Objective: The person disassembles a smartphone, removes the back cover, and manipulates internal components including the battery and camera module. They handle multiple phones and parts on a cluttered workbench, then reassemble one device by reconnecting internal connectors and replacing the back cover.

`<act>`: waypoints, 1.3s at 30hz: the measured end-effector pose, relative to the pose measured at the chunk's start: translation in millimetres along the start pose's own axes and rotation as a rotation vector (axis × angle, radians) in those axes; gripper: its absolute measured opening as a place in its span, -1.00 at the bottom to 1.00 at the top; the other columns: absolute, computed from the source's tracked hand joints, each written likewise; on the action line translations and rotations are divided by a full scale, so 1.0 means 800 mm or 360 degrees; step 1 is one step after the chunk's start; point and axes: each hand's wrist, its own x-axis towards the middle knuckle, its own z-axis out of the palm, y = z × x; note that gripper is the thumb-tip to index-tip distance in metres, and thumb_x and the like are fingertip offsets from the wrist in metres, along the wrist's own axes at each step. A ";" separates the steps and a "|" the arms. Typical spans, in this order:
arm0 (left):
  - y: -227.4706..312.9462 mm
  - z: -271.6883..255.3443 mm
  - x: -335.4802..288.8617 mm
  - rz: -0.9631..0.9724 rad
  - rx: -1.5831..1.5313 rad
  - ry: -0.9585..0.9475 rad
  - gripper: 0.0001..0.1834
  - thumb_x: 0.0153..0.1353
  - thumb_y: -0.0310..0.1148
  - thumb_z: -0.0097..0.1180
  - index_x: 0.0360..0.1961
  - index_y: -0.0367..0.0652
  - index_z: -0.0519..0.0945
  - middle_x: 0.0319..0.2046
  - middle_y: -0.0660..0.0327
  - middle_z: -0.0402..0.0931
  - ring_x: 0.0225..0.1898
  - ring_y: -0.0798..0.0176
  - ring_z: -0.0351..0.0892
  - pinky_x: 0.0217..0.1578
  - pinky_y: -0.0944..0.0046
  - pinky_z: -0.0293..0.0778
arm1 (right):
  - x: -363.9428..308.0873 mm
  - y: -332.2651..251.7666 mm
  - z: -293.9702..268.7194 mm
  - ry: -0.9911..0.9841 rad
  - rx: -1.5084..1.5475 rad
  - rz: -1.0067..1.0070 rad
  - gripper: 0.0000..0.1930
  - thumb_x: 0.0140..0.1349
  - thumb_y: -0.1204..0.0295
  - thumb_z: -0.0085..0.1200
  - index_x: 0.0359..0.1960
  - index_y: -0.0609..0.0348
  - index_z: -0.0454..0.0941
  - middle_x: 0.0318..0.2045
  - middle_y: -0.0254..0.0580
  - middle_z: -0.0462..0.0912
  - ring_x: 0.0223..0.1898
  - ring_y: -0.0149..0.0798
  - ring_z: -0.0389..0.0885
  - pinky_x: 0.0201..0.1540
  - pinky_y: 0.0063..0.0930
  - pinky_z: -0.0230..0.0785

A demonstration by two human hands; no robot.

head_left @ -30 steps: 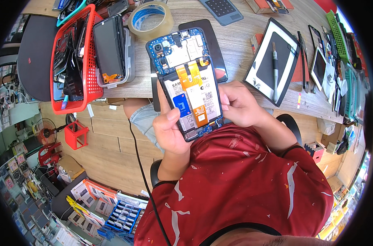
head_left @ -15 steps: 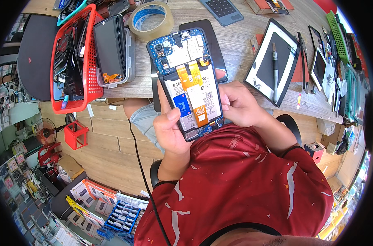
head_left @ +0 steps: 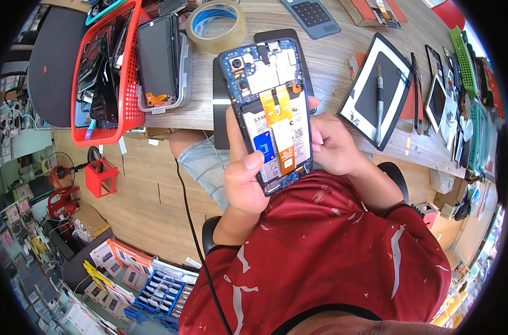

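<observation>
An opened smartphone (head_left: 273, 78) with its back cover off is held up in front of my chest. It shows a blue circuit board at the top, a battery (head_left: 302, 149) below, an orange ribbon cable (head_left: 286, 157) down the middle and a blue sticker on the left. My left hand (head_left: 245, 181) grips the lower left side, its thumb lying over the edge by the sticker. At the right edge, my right hand (head_left: 339, 146) closes on the phone with bent fingers. Some of its fingertips are hidden behind the phone.
Behind the phone lies a dark flat panel (head_left: 221, 123) on the wooden table. To the left stand a red basket (head_left: 132, 84) of phone parts and a clear box (head_left: 184, 84); a tape roll (head_left: 240, 28) lies beyond. A pen-like tool (head_left: 379, 103) rests on a white-bordered frame (head_left: 351, 109) at right.
Both hands have carried the phone a little to the right, and it is tilted slightly differently. The whole view has shifted a little too. The grip looks the same.
</observation>
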 end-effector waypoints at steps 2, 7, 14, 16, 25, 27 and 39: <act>0.001 0.001 0.002 -0.0003 0.0023 0.0010 -0.07 0.34 -0.08 0.10 0.62 -0.14 0.00 0.40 -0.60 0.27 0.04 -0.32 0.68 0.09 -0.14 0.64 | -0.001 -0.002 0.001 0.0011 0.0055 0.0045 -0.80 0.44 0.47 0.10 0.00 0.27 0.65 -0.46 -0.16 0.72 -0.53 -0.25 0.69 -0.41 -0.37 0.49; 0.060 -0.016 0.053 0.0098 0.0198 -0.0016 -0.25 0.54 -0.04 -0.13 0.54 -0.36 0.14 0.29 -0.50 0.46 -0.02 -0.26 0.78 -0.05 -0.13 0.77 | 0.001 -0.008 0.006 -0.0053 0.0362 0.0328 -0.83 0.59 0.44 0.08 -0.09 0.28 0.67 -0.47 -0.29 0.68 -0.52 -0.48 0.60 -0.46 -0.52 0.41; 0.137 -0.042 0.141 0.0531 0.1097 0.0442 -0.67 0.54 -0.47 0.12 0.21 -0.46 0.54 0.01 -0.14 0.74 -0.05 0.02 0.85 -0.04 0.11 0.79 | 0.005 -0.018 0.009 -0.0045 0.0500 0.0366 -0.80 0.62 0.46 0.06 -0.17 0.31 0.66 -0.49 -0.31 0.62 -0.52 -0.53 0.51 -0.48 -0.56 0.34; 0.132 -0.060 0.154 0.0462 0.1312 0.0511 -0.65 0.51 -0.46 0.19 0.21 -0.46 0.56 -0.02 -0.06 0.76 -0.07 0.15 0.84 -0.06 0.18 0.77 | 0.004 -0.016 0.009 -0.0036 0.0501 0.0353 -0.80 0.62 0.45 0.06 -0.18 0.29 0.66 -0.50 -0.33 0.62 -0.53 -0.54 0.49 -0.49 -0.56 0.34; 0.108 -0.069 0.187 0.0133 0.2310 0.0606 -0.22 0.45 -0.24 0.33 0.49 -0.55 0.35 -0.21 0.03 0.80 -0.46 0.38 0.75 -0.68 0.37 0.51 | 0.000 -0.010 0.012 -0.0028 0.0497 0.0404 -0.83 0.61 0.44 0.08 -0.16 0.26 0.64 -0.51 -0.34 0.60 -0.54 -0.54 0.48 -0.48 -0.55 0.32; 0.110 -0.072 0.189 0.0168 0.2390 0.0605 -0.22 0.45 -0.20 0.33 0.49 -0.53 0.36 -0.24 0.04 0.79 -0.47 0.41 0.74 -0.67 0.37 0.50 | -0.001 -0.009 0.011 -0.0029 0.0477 0.0391 -0.84 0.60 0.44 0.09 -0.16 0.24 0.64 -0.51 -0.35 0.60 -0.54 -0.54 0.49 -0.48 -0.55 0.32; 0.092 -0.038 0.167 0.0310 0.3366 0.0760 -0.32 0.53 -0.08 0.14 0.41 -0.45 0.45 -0.07 -0.39 0.72 0.03 -0.43 0.74 0.10 -0.22 0.63 | 0.001 -0.015 0.003 -0.0120 0.0405 0.0402 -0.79 0.63 0.44 0.06 -0.15 0.29 0.69 -0.45 -0.33 0.66 -0.47 -0.54 0.57 -0.43 -0.58 0.42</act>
